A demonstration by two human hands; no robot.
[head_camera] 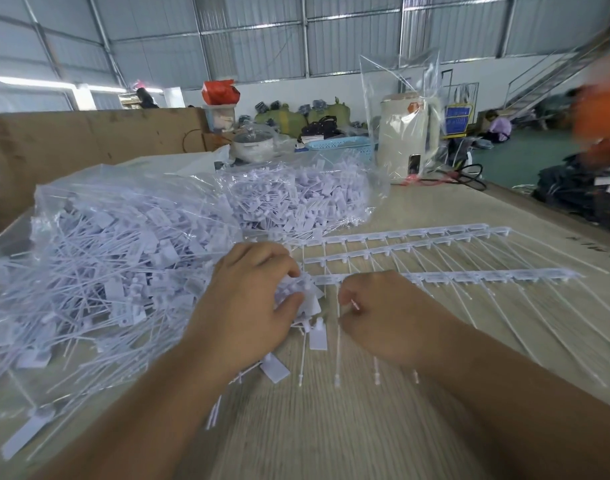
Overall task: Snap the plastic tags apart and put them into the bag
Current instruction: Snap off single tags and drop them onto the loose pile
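Three joined strips of white plastic tags (442, 252) lie across the table, their thin tails fanning toward me. My right hand (383, 317) pinches the near strip (504, 276) at its left end. My left hand (251, 299) is closed on a bunch of separated tags (301, 292) just left of that end. A few loose tags (318, 336) lie below the hands. A large clear bag (99, 268) full of separated tags lies at the left, its mouth beside my left hand.
A second clear bag of tags (296, 199) lies behind. Farther back stand a cream kettle in plastic wrap (405, 140), a pot (253, 145) and a blue basket (341, 145). A cardboard wall (71, 150) runs along the left. People sit in the background.
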